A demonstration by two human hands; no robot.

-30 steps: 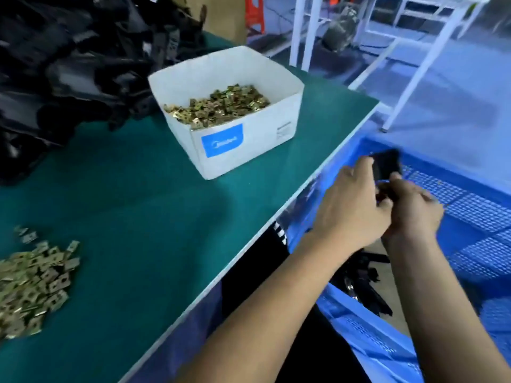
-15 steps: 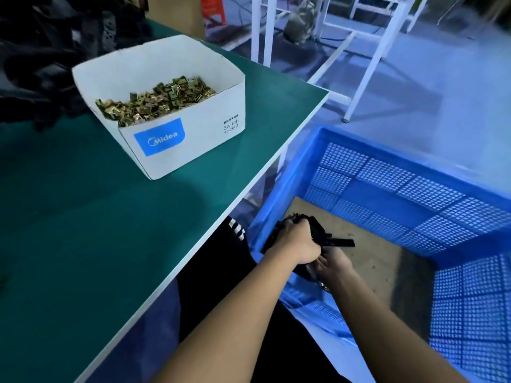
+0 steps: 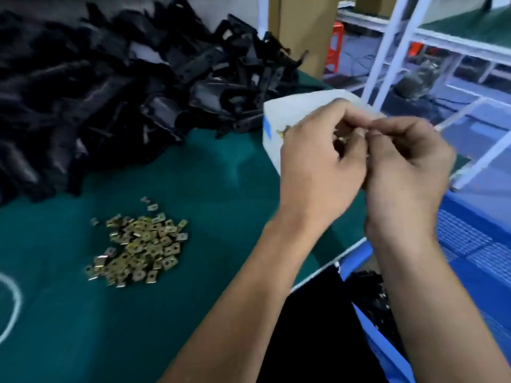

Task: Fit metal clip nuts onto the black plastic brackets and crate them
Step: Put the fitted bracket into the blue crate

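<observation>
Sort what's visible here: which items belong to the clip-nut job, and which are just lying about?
Job items:
pile of black plastic brackets
loose clip nuts on the green mat
white box of clip nuts
blue crate
left hand and right hand, fingertips together over the box

Lying about:
cardboard carton
white frame
white ring

The desk (image 3: pixel 210 175) is covered in matt green. The clip nuts (image 3: pixel 139 246) are seen as brassy, shiny metal; the brackets (image 3: pixel 110 87) as black, slightly glossy plastic. The box (image 3: pixel 290 111) looks like white card, the crate (image 3: pixel 470 239) like perforated blue plastic.
</observation>
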